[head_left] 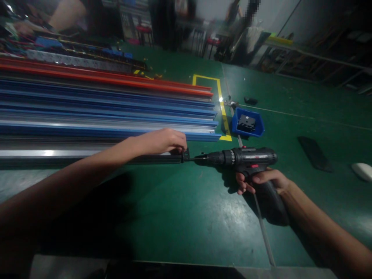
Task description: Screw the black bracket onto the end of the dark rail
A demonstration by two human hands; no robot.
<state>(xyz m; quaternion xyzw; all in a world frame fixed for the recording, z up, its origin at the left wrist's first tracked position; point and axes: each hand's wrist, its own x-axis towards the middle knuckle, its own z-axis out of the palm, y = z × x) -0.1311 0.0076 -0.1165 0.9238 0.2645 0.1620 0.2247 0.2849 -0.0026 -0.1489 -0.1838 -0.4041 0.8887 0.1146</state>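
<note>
My right hand is wrapped round the grip of a black cordless drill, which lies level with its bit pointing left. The bit's tip meets a small black end plate at the end of a dark metal profile. My left hand has its fingers closed on that plate, holding it against the profile's end; the fingertips are partly hidden. Behind my left hand lie several blue profiles, side by side with their ends to the right.
A blue bin with black plates stands behind the drill. Orange profiles lie farther back. On the green table are yellow tape, a dark flat object and a white mouse-like object. Another person's arm shows at the upper left.
</note>
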